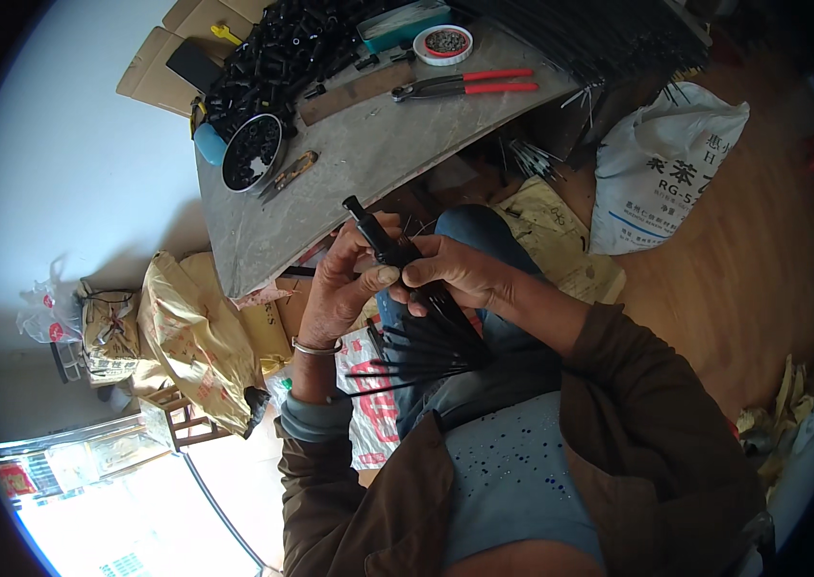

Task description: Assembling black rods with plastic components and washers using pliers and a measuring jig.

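Observation:
Above my lap I hold a black umbrella-like frame (440,310), with a narrow stepped tube at its upper end and several thin black rods fanning out at the lower end. My left hand (341,279) is closed round the upper part, the thumb pressed against its side and the tube end sticking out past the fingers. My right hand (460,272) pinches the same piece just below the collar, its thumb close to the left thumb. The fingers partly hide the joint between tube and rods.
On the grey table (388,135) lie red-handled pincers (464,85), a heap of black fittings (272,62), a bowl of small black parts (253,154), a white dish (443,44) and a bundle of black rods (589,38). A white sack (662,178) stands at the right.

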{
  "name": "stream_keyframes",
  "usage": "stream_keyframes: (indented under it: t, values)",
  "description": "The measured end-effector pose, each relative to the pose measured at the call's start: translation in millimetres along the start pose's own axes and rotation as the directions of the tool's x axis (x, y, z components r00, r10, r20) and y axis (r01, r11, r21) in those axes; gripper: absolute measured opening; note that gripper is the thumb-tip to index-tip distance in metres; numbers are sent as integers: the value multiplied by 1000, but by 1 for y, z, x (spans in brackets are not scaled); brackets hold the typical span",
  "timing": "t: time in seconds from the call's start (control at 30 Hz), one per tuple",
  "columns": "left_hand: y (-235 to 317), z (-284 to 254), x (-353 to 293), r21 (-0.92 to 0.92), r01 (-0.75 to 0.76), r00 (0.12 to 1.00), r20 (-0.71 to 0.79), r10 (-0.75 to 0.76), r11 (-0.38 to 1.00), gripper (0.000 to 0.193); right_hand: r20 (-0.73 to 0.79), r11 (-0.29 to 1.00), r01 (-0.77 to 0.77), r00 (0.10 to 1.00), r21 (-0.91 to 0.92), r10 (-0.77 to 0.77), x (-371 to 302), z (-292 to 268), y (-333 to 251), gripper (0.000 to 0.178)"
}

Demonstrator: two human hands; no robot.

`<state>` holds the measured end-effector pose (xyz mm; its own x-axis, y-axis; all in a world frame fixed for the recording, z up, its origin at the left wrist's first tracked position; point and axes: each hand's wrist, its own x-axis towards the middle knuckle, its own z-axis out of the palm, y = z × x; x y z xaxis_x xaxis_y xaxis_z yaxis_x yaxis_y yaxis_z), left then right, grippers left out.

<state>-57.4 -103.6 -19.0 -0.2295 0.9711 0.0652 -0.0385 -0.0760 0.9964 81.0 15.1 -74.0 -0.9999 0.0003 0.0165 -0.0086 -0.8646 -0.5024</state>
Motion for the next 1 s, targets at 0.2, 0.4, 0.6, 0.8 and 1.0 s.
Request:
stream_keyframes:
  t: [0.2, 0.4, 0.6, 0.8, 1.0]
  values:
    - [2, 39, -21, 143, -182, 814, -533, 230, 973, 39, -255, 989, 68, 962, -132, -100, -1, -11, -3, 23]
    - [-8, 88, -14, 10, -35, 884, -467, 35, 999, 48, -37, 570, 385, 805, -726, -592, 15, -14, 3, 21]
    - [-13, 35, 34, 9, 94, 801, -594, -70, 996, 30, -404, 872, 357, 782, -334, -475, 31, -3, 0, 22]
    - [-9, 38, 43, 27, 86, 832, -552, -57, 996, 24, -395, 742, 451, 644, -495, -655, 37, -1, 12, 24]
    - [-21, 29, 34, -40, 66, 808, -584, -77, 997, 22, -179, 396, 262, 588, -880, -789, 22, -3, -2, 21]
